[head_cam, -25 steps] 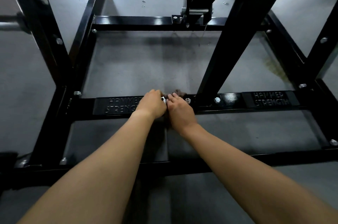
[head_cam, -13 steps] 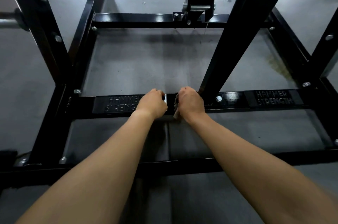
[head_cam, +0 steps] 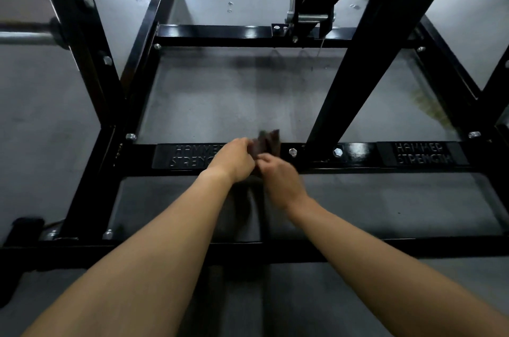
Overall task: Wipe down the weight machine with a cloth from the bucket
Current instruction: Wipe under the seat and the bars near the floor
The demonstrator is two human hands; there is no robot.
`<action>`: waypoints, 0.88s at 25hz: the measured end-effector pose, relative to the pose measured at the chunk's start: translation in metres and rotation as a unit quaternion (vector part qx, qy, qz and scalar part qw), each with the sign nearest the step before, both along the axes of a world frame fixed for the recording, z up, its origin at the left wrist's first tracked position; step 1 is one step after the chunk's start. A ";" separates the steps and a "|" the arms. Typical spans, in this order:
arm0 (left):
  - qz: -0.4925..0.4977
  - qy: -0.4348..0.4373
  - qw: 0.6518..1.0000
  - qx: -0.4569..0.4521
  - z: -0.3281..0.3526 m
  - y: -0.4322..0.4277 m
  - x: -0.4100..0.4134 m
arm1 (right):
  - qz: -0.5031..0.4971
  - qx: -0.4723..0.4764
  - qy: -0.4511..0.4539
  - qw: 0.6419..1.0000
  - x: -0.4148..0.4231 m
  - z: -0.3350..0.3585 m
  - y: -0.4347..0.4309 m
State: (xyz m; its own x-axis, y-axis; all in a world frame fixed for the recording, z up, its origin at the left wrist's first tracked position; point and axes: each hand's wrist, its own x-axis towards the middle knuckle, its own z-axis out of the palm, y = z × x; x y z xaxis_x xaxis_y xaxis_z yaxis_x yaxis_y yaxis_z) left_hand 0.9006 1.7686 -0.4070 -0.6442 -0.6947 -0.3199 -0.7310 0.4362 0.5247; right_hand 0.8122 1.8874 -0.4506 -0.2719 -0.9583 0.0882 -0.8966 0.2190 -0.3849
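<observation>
1. While both bare forearms reach forward and down, the two hands meet over the low front crossbar [head_cam: 358,156] of the black weight machine [head_cam: 355,66].
2. The left hand [head_cam: 234,161] has its fingers curled and grips a dark cloth [head_cam: 269,141]; it covers the right end of the left rubber pad [head_cam: 181,157], which has raised letters "HAMMER STRENGTH".
3. The right hand [head_cam: 278,177] is touching the left one. It is blurred, but its fingertips seem to pinch the lower part of the same cloth.
4. The cloth is bunched between the two hands, and its upper corners stick up above the knuckles, just over the crossbar.
5. Just right of the cloth, a silver bolt [head_cam: 292,152] sits on the crossbar, and a second bolt [head_cam: 338,152] is at the foot of the slanted black post.
6. Further right on the same bar lies a second lettered pad [head_cam: 422,157].
7. A grey floor [head_cam: 220,94] shows through the frame.
8. At the left edge, a steel bar [head_cam: 24,37] sticks out from an upright.
</observation>
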 end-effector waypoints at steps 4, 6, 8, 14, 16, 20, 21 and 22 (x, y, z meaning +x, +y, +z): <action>-0.062 -0.074 0.993 -0.068 0.006 -0.011 0.028 | -0.086 -0.009 -0.084 0.993 -0.004 -0.006 -0.020; -0.110 -0.121 0.981 -0.109 0.013 -0.019 0.043 | -0.154 -0.022 -0.105 0.982 -0.007 -0.006 -0.033; -0.124 -0.147 0.972 -0.132 0.015 -0.028 0.057 | -0.107 -0.039 -0.043 0.993 0.005 -0.014 -0.030; -0.105 -0.168 0.974 -0.113 0.006 -0.031 0.075 | -0.092 -0.008 0.055 0.994 -0.003 -0.016 -0.001; -0.103 -0.161 0.973 -0.129 0.001 -0.027 0.075 | -0.119 -0.007 0.046 0.992 -0.003 -0.010 -0.004; -0.099 -0.153 0.969 -0.164 -0.004 -0.022 0.075 | -0.035 0.002 0.029 0.999 0.021 -0.005 -0.032; -0.097 -0.147 0.970 -0.169 -0.004 -0.022 0.075 | -0.022 0.003 0.017 1.000 0.022 -0.006 -0.038; -0.094 -0.140 0.971 -0.170 -0.005 -0.023 0.076 | -0.020 -0.005 -0.004 1.000 0.022 -0.008 -0.041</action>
